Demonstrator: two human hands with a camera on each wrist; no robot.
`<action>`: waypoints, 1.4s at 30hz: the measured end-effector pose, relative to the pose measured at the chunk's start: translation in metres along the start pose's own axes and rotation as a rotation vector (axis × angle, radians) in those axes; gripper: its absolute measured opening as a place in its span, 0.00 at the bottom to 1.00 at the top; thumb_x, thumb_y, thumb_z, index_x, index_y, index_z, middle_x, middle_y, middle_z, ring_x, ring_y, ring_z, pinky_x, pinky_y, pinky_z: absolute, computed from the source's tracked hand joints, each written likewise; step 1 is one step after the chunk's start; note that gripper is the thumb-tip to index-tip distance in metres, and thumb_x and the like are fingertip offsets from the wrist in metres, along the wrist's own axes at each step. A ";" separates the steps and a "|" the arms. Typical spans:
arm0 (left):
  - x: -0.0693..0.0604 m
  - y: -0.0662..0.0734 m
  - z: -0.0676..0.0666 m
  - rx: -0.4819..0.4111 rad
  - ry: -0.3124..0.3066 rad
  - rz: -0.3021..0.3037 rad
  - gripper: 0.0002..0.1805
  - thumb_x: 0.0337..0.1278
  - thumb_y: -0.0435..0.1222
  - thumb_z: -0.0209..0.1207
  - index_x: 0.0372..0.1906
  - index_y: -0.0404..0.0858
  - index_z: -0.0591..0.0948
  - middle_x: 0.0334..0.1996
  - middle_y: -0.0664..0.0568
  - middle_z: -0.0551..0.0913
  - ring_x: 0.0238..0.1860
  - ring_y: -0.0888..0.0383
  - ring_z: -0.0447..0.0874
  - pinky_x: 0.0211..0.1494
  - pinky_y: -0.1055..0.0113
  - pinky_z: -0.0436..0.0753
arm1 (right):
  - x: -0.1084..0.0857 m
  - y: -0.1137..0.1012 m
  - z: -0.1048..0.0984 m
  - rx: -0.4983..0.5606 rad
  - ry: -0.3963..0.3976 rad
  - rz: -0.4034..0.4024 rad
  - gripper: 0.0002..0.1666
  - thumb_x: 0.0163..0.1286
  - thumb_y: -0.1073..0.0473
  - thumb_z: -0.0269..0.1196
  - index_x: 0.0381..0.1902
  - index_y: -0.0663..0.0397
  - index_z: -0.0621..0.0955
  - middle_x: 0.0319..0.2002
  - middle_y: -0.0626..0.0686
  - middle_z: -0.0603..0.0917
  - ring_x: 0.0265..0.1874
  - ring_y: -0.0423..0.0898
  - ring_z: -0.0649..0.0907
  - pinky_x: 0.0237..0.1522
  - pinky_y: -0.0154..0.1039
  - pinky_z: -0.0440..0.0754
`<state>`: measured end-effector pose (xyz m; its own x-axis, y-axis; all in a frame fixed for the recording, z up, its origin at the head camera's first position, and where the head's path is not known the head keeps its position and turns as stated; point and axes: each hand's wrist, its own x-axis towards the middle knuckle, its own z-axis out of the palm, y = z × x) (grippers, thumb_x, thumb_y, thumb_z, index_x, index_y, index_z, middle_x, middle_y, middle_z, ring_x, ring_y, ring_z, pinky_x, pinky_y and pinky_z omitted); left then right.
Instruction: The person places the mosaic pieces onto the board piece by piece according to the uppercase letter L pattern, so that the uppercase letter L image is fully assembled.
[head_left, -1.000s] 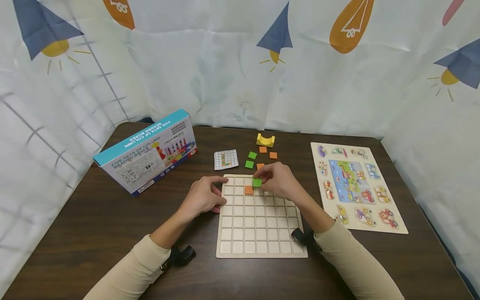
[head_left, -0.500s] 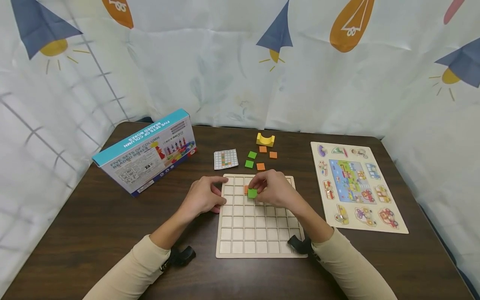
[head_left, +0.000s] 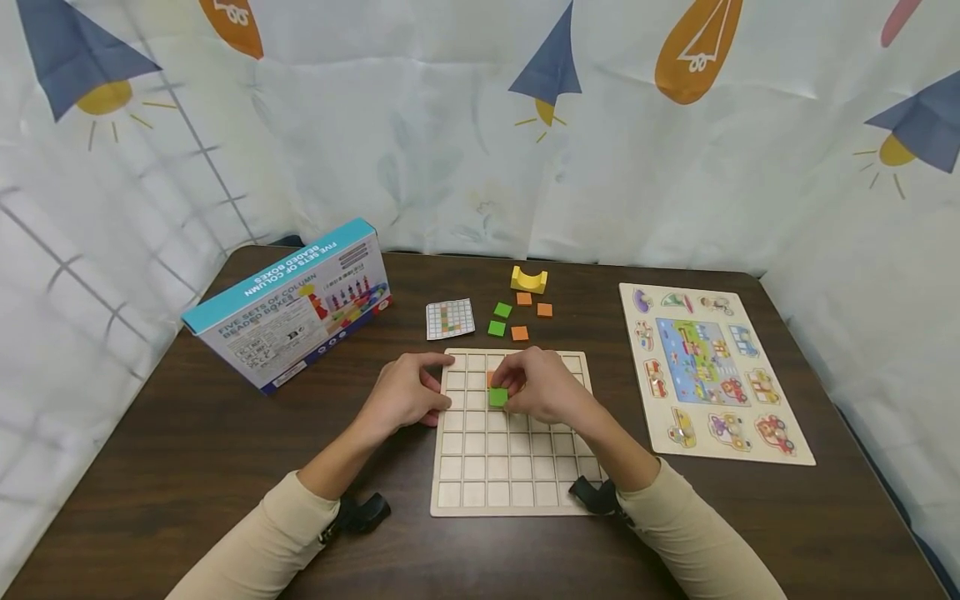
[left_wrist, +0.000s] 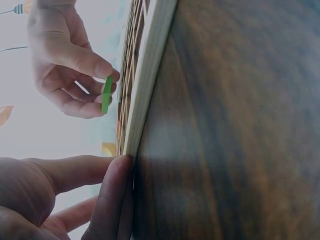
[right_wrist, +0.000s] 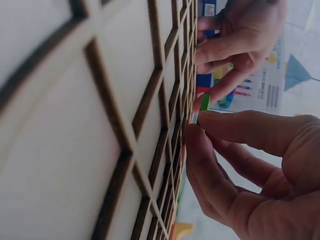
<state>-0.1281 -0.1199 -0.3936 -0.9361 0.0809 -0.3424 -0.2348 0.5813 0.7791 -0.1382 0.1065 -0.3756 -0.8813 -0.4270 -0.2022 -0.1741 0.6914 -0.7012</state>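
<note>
My right hand (head_left: 538, 386) pinches a green square tile (head_left: 498, 397) between thumb and fingertips, just above the wooden grid board (head_left: 510, 471). In the right wrist view this tile (right_wrist: 205, 102) is seen edge-on, tilted against the board and apart from it. An orange tile (head_left: 490, 378) lies in a cell behind it, mostly hidden by the right hand. My left hand (head_left: 402, 390) rests at the board's upper left edge, index finger near the corner and thumb lower down. In the left wrist view its fingertips (left_wrist: 120, 162) touch the wooden rim.
Behind the board lie green tiles (head_left: 497, 328) and orange tiles (head_left: 544, 310). A small pattern card (head_left: 450, 319) and a yellow curved block (head_left: 528, 280) sit nearby. The blue-topped box (head_left: 292, 308) stands at left. On the right lies a picture puzzle board (head_left: 716, 375).
My right hand has carried the green tile from the board's back rows toward me and slightly left, past the orange tile. The left hand has stayed at the edge.
</note>
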 end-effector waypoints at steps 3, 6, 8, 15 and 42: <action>0.001 0.000 0.000 0.001 -0.001 0.000 0.36 0.48 0.25 0.75 0.66 0.43 0.82 0.35 0.43 0.82 0.18 0.57 0.86 0.24 0.63 0.90 | 0.002 0.002 0.002 -0.001 0.000 0.007 0.16 0.52 0.75 0.74 0.37 0.54 0.89 0.31 0.50 0.87 0.31 0.41 0.81 0.35 0.33 0.82; 0.001 -0.001 0.000 0.004 -0.001 -0.003 0.36 0.48 0.25 0.74 0.66 0.43 0.82 0.35 0.43 0.82 0.18 0.57 0.86 0.24 0.63 0.90 | 0.003 0.003 0.003 0.008 -0.006 0.017 0.15 0.52 0.74 0.75 0.37 0.54 0.90 0.31 0.50 0.87 0.31 0.41 0.81 0.35 0.33 0.83; 0.001 -0.001 0.000 0.007 0.000 -0.005 0.35 0.49 0.25 0.74 0.66 0.43 0.82 0.35 0.43 0.82 0.18 0.57 0.86 0.23 0.63 0.90 | 0.003 0.003 0.004 0.012 -0.006 0.026 0.15 0.52 0.74 0.75 0.37 0.53 0.90 0.31 0.49 0.87 0.31 0.41 0.82 0.35 0.33 0.83; 0.001 0.000 0.001 0.011 -0.001 -0.002 0.35 0.49 0.25 0.74 0.66 0.43 0.82 0.35 0.43 0.82 0.18 0.57 0.85 0.23 0.64 0.90 | 0.002 0.004 0.006 0.005 0.015 0.040 0.16 0.52 0.74 0.75 0.36 0.52 0.91 0.29 0.47 0.86 0.31 0.42 0.81 0.33 0.34 0.81; 0.001 0.000 0.000 0.029 0.002 0.014 0.35 0.48 0.26 0.74 0.66 0.43 0.82 0.34 0.44 0.81 0.18 0.56 0.86 0.23 0.64 0.90 | 0.000 0.007 -0.006 0.032 0.055 -0.003 0.13 0.56 0.72 0.73 0.38 0.52 0.91 0.33 0.49 0.89 0.32 0.42 0.84 0.34 0.35 0.84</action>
<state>-0.1287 -0.1197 -0.3936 -0.9396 0.0873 -0.3309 -0.2144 0.6036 0.7680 -0.1425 0.1149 -0.3765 -0.9038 -0.3958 -0.1625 -0.1637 0.6707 -0.7234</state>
